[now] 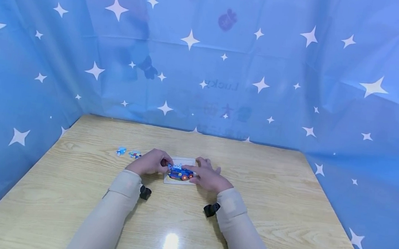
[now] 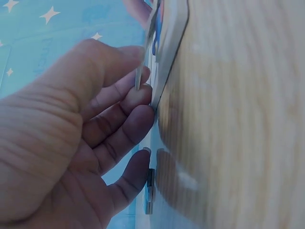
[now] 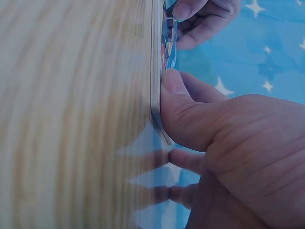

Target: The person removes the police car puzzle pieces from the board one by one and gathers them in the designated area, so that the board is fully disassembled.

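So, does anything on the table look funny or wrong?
Loose pieces lie on the table, left of the puzzle board, so they look out of place. Another piece is tilted, but the left hand is pinching it. I see nothing spilled or broken.

The right hand (image 3: 238, 143) filled the lower right, its thumb pressed against the thin, pale board (image 3: 155, 71), seen edge-on. Two fingertips further down touched the tabletop (image 3: 71, 114), whose glossy wood grain mirrored them. At the top, the left hand's (image 3: 205, 24) curled fingers met a blue piece (image 3: 173, 38) at the board's face. Behind hung a blue cloth (image 3: 271, 62) with white stars.
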